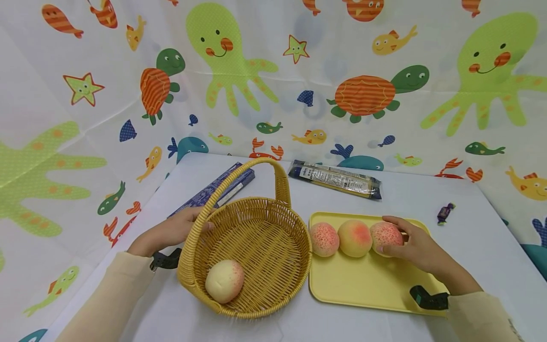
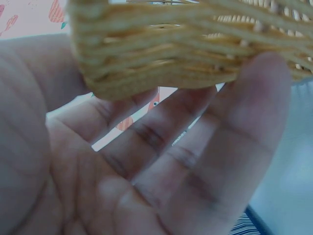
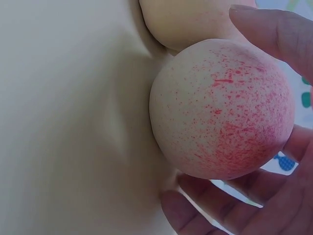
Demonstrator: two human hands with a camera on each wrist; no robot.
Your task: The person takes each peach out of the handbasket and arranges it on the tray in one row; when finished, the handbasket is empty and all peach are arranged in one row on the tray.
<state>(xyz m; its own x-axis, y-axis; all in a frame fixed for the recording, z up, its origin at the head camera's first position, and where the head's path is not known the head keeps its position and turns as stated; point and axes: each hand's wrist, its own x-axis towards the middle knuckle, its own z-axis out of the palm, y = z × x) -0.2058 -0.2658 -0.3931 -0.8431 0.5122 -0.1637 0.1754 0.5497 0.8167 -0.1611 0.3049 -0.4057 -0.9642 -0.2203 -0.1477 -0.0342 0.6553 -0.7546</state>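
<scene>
A round wicker basket (image 1: 301, 242) with a tall arched handle stands left of centre, and one pale peach (image 1: 224, 281) lies inside it. My left hand (image 1: 173, 232) holds the basket's left side by the rim; in the left wrist view its fingers reach under the woven edge (image 2: 156, 63). On a yellow tray (image 1: 359, 285) three peaches sit in a row along the back half. Around the rightmost peach (image 1: 386, 239), speckled pink, my right hand (image 1: 420, 247) curls its thumb and fingers. The middle peach (image 1: 354, 238) and left peach (image 1: 324, 240) sit beside it.
Behind the basket lies a long blue box (image 1: 235, 185). A dark flat packet (image 1: 335, 179) rests at the back, and a small wrapped candy (image 1: 446, 213) lies right of the tray. A curtain (image 1: 273, 61) printed with sea animals hangs behind the white table.
</scene>
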